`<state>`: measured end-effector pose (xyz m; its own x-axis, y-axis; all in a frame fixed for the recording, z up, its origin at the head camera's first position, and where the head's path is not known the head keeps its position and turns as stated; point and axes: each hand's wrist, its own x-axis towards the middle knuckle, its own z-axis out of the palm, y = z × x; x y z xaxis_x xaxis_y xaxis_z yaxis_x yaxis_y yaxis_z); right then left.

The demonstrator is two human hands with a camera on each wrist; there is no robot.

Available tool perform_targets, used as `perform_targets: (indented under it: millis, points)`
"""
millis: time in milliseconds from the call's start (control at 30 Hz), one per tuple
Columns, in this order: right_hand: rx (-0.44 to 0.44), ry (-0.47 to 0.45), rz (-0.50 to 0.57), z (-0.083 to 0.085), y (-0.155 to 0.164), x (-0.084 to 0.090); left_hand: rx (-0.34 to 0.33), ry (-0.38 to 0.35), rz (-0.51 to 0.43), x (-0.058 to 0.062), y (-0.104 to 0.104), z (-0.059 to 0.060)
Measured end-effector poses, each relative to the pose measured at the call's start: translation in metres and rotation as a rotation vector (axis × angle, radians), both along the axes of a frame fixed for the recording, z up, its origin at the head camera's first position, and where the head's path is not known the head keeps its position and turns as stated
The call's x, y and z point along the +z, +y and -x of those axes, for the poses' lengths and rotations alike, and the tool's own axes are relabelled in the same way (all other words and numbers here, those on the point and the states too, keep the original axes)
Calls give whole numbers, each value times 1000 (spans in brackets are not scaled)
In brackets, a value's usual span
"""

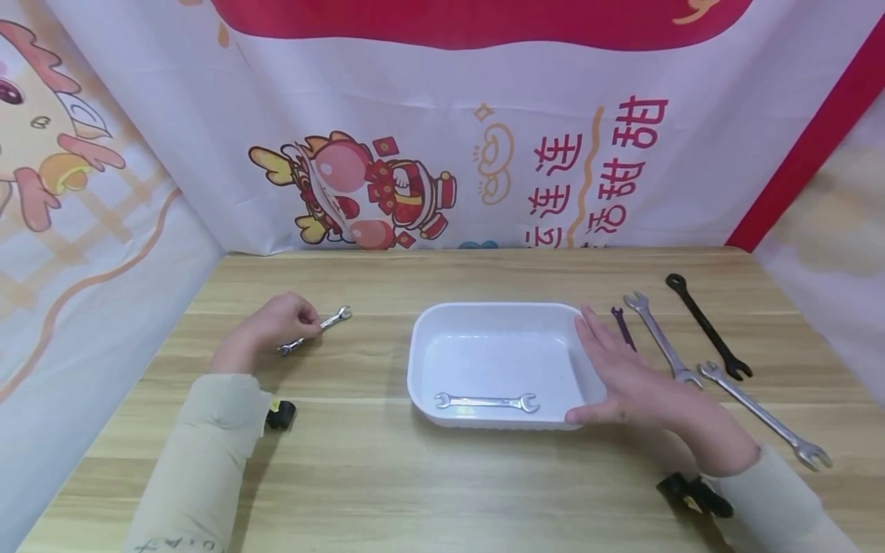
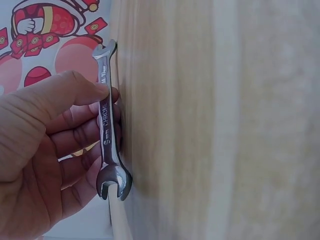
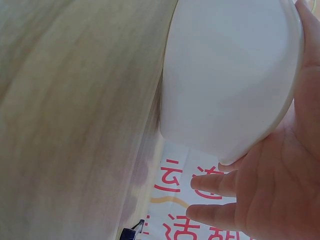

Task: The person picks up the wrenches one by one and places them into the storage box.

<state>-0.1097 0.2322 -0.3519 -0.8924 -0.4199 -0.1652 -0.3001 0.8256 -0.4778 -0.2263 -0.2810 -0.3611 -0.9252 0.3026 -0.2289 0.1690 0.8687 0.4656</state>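
My left hand (image 1: 280, 326) pinches a small silver open-end wrench (image 1: 314, 331) lying on the wooden table, left of the tray. In the left wrist view the thumb and fingers (image 2: 65, 107) curl round that wrench (image 2: 107, 125) against the tabletop. A white plastic tray (image 1: 429, 338) sits mid-table with one silver wrench (image 1: 487, 402) inside near its front wall. My right hand (image 1: 625, 376) lies flat with straight fingers against the tray's right side; the right wrist view shows its palm (image 3: 280, 195) beside the tray's outer wall (image 3: 225, 75).
Right of the tray lie several wrenches: a small dark one (image 1: 623, 326), a silver one (image 1: 662, 339), a long black one (image 1: 707, 326) and a long silver one (image 1: 764, 415). Printed banners wall in the back and both sides.
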Motion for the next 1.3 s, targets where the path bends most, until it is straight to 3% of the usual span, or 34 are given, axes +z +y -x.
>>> perform_targets:
  millis: [633, 1300]
  points:
    - [-1, -1, -2, 0, 0, 0, -34, 31, -2, 4, -8, -5]
    - [-9, -19, -8, 0, -1, 2, -54, 108, -23, 30, 1, -13]
